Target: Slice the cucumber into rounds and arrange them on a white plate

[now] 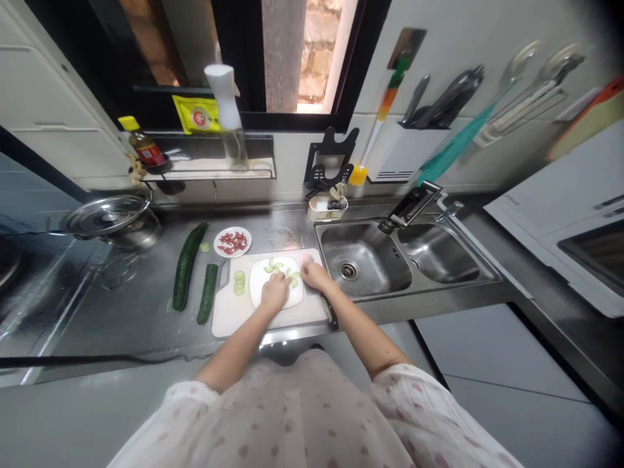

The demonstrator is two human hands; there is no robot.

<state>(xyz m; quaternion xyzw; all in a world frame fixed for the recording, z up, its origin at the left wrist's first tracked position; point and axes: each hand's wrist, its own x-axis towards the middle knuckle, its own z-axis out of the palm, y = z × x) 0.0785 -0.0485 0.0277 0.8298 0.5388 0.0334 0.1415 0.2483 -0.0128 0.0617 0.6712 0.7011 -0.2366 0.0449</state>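
Pale-green cucumber slices (275, 264) lie just beyond the left hand (275, 290) and beside the right hand (313, 275), on a white plate (257, 289). Fingers on both are bunched; whether either pinches a slice cannot be told. Beneath, a cutting board (229, 318) carries more rounds (238, 283) left of the left hand. By the right forearm lies a partly hidden knife (332, 316). Farther left are a cut cucumber (207, 294) and a longer cucumber (188, 268); right of both hands, a sink (380, 273).

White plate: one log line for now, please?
left hand: over plate; right hand: near plate; cucumber slices: plate and board; knife: near right hand
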